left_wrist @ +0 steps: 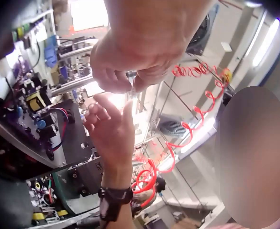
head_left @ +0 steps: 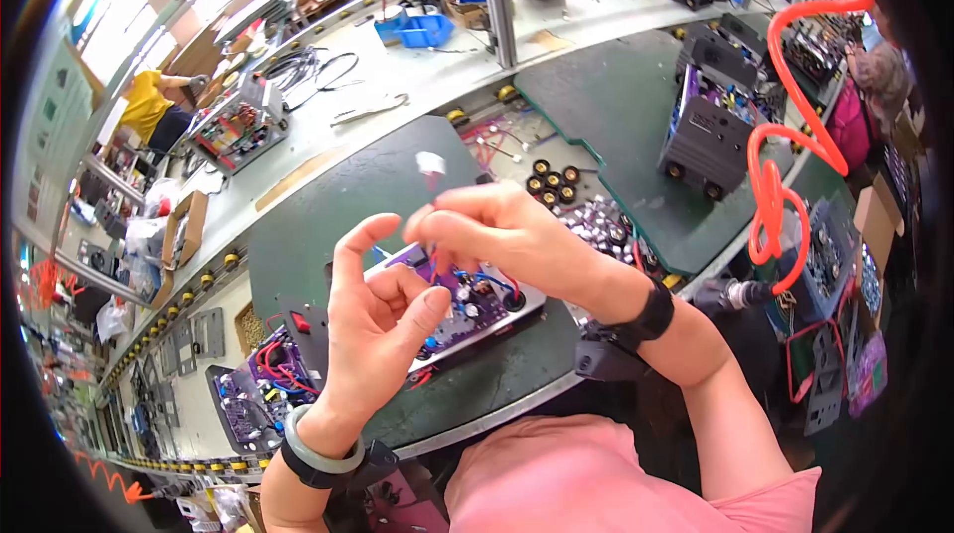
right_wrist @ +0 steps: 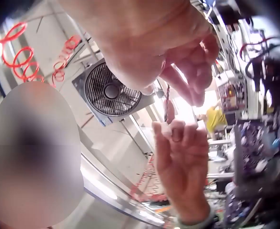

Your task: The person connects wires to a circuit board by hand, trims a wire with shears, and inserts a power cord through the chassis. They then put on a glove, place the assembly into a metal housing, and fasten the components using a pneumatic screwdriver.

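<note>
A short red and dark twisted cable with a white plug (head_left: 430, 163) is between my hands, above a purple circuit board (head_left: 462, 329) in a pale housing. My right hand (head_left: 507, 235) pinches the cable, and the plug sticks up past its fingers, slightly blurred. Below and to the left, my left hand (head_left: 378, 334) pinches the cable's lower end between thumb and fingers, its index finger raised and bent. In the right wrist view, the twisted wires (right_wrist: 167, 105) run from the right hand down to a small white end at the left fingertips. The right fingers hide part of the cable.
Another board with red wires (head_left: 248, 404) lies left on the dark green work mat (head_left: 298, 225). Black round parts (head_left: 552, 180) and many small white connectors (head_left: 596, 225) lie behind the right hand. An orange coiled hose (head_left: 770, 185) hangs at right near a dark cased unit (head_left: 706, 131).
</note>
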The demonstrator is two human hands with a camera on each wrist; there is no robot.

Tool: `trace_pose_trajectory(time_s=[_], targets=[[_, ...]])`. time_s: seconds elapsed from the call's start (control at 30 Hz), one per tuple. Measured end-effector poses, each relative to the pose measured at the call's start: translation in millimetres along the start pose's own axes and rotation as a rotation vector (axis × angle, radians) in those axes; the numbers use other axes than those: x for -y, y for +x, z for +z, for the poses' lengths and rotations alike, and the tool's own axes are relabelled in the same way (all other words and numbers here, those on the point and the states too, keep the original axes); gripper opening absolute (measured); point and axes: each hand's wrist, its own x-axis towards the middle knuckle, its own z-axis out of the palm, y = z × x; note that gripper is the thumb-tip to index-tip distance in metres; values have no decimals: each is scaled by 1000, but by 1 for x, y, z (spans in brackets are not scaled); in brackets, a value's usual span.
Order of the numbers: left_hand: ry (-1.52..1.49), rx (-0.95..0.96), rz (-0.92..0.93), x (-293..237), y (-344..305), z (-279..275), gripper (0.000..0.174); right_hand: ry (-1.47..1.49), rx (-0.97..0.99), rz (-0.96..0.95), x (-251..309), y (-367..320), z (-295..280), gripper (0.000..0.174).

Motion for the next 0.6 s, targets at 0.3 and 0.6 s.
trace_pose_trajectory(time_s=[0.3,0.6], targets=[[811,93,-14,36,30,-45,12,-946,-316,-342,-22,-9,-11,25],[1056,162,-18,64,45,-68,13,-998,-269,-255,-58,-16,-33,17]])
